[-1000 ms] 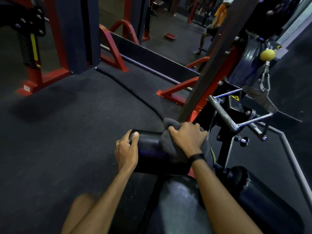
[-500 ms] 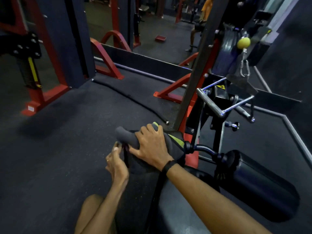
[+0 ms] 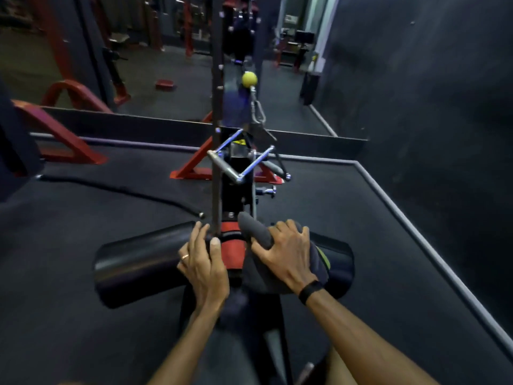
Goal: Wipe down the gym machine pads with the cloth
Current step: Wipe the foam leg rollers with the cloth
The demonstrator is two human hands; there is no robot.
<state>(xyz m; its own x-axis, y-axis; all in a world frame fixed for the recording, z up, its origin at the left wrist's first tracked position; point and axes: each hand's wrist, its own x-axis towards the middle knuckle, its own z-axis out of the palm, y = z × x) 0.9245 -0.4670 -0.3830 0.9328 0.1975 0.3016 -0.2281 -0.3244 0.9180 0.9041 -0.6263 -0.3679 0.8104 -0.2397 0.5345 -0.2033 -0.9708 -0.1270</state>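
Note:
Two black roller pads flank the machine's red centre post. The left roller pad [image 3: 138, 259] is bare and shiny. My left hand [image 3: 204, 259] rests on its inner end, fingers over the top and thumb against the red post [image 3: 233, 245]. A grey cloth [image 3: 258, 232] with a yellow-green edge is draped over the right roller pad [image 3: 341, 259]. My right hand [image 3: 286, 251] presses the cloth onto that pad, fingers spread and thumb hooked round a raised fold. The seat pad [image 3: 241, 343] lies below, between my forearms.
A chrome V-handle [image 3: 238, 162] hangs on a cable with a carabiner and a yellow ball [image 3: 249, 79] just beyond the post. A thick black rope [image 3: 125, 190] lies on the dark floor at left. Red machine frames [image 3: 63, 132] stand left; a dark wall is at right.
My view has swung to face the machine head-on. My right hand carried the cloth from the left roller pad to the right one. My left hand moved from the left pad's outer end to its inner end.

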